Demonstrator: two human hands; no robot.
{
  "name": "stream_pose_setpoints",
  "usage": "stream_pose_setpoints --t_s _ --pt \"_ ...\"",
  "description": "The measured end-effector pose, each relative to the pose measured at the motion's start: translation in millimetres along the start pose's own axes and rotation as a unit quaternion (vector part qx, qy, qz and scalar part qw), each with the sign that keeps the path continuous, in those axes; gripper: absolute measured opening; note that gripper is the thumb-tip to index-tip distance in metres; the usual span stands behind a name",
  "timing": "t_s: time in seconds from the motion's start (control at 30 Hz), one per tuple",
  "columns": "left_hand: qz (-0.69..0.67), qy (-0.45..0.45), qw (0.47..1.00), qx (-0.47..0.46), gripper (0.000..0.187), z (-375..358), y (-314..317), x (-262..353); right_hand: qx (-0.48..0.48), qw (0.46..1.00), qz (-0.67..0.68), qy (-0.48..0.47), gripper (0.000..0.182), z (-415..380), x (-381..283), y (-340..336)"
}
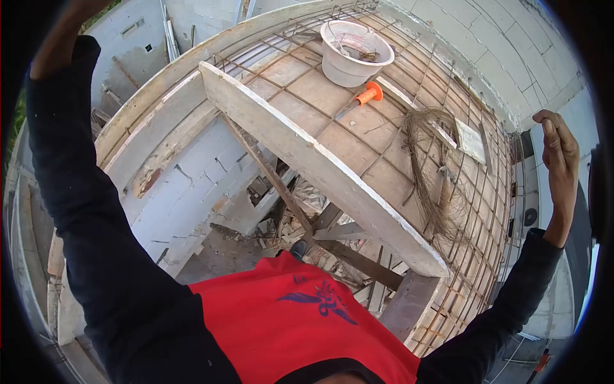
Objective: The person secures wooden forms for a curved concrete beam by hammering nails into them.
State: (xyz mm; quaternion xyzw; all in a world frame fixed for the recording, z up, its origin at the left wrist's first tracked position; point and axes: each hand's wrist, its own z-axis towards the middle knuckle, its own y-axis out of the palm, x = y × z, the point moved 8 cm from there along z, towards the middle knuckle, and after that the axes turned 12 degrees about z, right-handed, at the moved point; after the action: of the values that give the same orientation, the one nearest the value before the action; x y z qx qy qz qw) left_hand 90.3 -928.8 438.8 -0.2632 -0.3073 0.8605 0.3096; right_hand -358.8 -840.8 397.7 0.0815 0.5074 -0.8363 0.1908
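Observation:
Raised at the upper left, my left hand (70,20) is cut off by the frame's top edge, its fingers out of sight. On the right, my right hand (561,150) is held up beside the rebar grid, fingers bent together; anything inside them is too small to make out. A white bucket (347,69) with wire bits in it stands on the rebar mesh (307,105). Just below it lies a chisel with an orange handle (369,95). A loose bundle of thin tie wire (419,173) rests on the mesh, nearer my right hand.
A long board (307,160) edges the mesh deck. Below are an opening with wooden beams (361,264) and rubble (307,205). Block walls (505,48) rise behind and at the right. A pale flat piece (471,142) lies on the mesh.

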Motion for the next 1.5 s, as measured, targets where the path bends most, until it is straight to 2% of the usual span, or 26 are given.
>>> stream_pose_setpoints --t_s 0.03,0.07,0.1,0.13,0.2,0.23,0.27,0.37,0.43,0.5,0.57,0.63,0.7,0.8,0.83,0.97,1.03,1.07,1.1,1.17,1.2,1.23,1.3,1.37,1.43,1.5 --pt "-0.055 -0.008 0.998 -0.023 0.031 -32.3 29.9 -8.0 -0.096 0.989 0.096 0.060 0.046 0.0 -1.1 43.0" --pt "-0.108 -0.015 0.993 -0.045 0.029 -51.1 56.0 -4.2 -0.090 0.976 0.194 0.030 0.050 2.9 -4.0 73.6" --pt "-0.184 -0.123 0.969 -0.109 0.025 -62.2 79.8 15.1 -0.081 0.953 0.291 0.000 0.054 7.4 -0.7 103.4" --pt "-0.174 -0.162 0.968 -0.083 0.023 -81.2 108.2 17.9 -0.070 0.928 0.362 0.060 0.057 15.6 20.8 131.3" --pt "-0.280 -0.338 0.894 -0.089 0.020 -124.5 171.5 18.8 -0.057 0.883 0.442 0.147 0.056 41.4 70.7 189.1" --pt "-0.312 -0.379 0.868 -0.074 0.018 -142.7 202.1 21.7 -0.057 0.873 0.452 0.174 0.054 56.6 96.0 219.0" --pt "-0.329 -0.383 0.862 -0.051 0.018 -152.5 225.7 29.9 -0.074 0.904 0.396 0.147 0.045 72.4 109.8 244.4" --pt "-0.349 -0.397 0.849 -0.003 0.018 -156.2 268.4 53.7 -0.083 0.975 0.207 0.012 0.048 126.5 131.6 325.9" --pt "-0.349 -0.417 0.839 0.019 0.018 -147.4 284.8 55.2 -0.080 0.984 0.145 -0.060 0.052 155.4 119.0 357.4" --pt "-0.334 -0.440 0.834 0.024 0.018 -139.0 296.8 48.7 -0.027 0.993 -0.052 -0.099 0.057 170.4 97.5 373.5" --pt "-0.329 -0.472 0.817 0.030 0.017 -126.9 308.9 36.3 -0.011 0.992 -0.046 -0.120 0.045 182.5 93.1 392.1" --pt "-0.279 -0.443 0.851 0.036 0.020 -104.9 313.6 24.4 -0.002 0.986 -0.042 -0.161 0.033 181.2 88.2 400.7" --pt "-0.222 -0.465 0.855 -0.055 0.022 -72.2 321.3 12.1 0.005 0.979 -0.034 -0.203 0.029 164.9 82.8 398.4" --pt "-0.216 -0.471 0.845 -0.134 0.054 -35.4 373.2 -3.8 0.030 0.969 -0.040 -0.241 0.020 137.9 77.4 384.5" --pt "-0.225 -0.470 0.835 -0.177 0.066 -24.5 393.2 -3.5 0.009 0.973 0.018 -0.228 0.020 136.6 80.6 377.5" --pt "-0.232 -0.477 0.825 -0.196 0.083 -3.5 443.9 6.2 -0.099 0.962 0.128 -0.218 0.023 102.9 63.3 367.2" --pt "-0.382 -0.436 0.805 -0.126 0.059 -1.8 435.9 19.8 -0.137 0.952 0.165 -0.219 0.023 93.5 57.2 362.9" --pt "-0.461 -0.420 0.763 -0.169 0.057 -12.5 448.2 25.0 -0.166 0.937 0.207 -0.227 0.024 86.6 56.2 358.8" --pt "-0.469 -0.413 0.760 -0.180 0.057 -20.1 451.3 30.4 -0.166 0.941 0.206 -0.212 0.024 87.9 64.0 351.7" --pt "-0.431 -0.408 0.798 -0.102 0.055 -21.7 424.1 36.4 -0.324 0.856 0.361 -0.181 0.023 93.1 69.5 352.3" --pt "-0.433 -0.406 0.798 -0.106 0.055 -21.0 423.9 41.6 -0.340 0.838 0.389 -0.174 0.022 107.1 72.4 344.4" --pt "-0.398 -0.397 0.822 -0.094 0.053 -19.6 419.5 45.7 -0.341 0.837 0.391 -0.170 0.022 119.3 74.6 346.5" --pt "-0.364 -0.388 0.842 -0.083 0.052 -19.4 417.2 51.4 -0.266 0.892 0.365 -0.023 0.022 156.9 106.9 355.8" --pt "-0.350 -0.428 0.830 -0.073 0.047 -25.7 419.0 50.2 -0.234 0.922 0.265 -0.155 0.020 183.6 89.7 374.3" --pt "-0.343 -0.416 0.839 -0.068 0.046 -25.2 417.9 50.7 -0.278 0.913 0.174 -0.241 0.018 193.4 72.0 419.6" --pt "-0.335 -0.404 0.849 -0.064 0.044 -24.0 415.1 52.6 -0.314 0.901 0.154 -0.257 0.022 197.2 56.7 459.4"
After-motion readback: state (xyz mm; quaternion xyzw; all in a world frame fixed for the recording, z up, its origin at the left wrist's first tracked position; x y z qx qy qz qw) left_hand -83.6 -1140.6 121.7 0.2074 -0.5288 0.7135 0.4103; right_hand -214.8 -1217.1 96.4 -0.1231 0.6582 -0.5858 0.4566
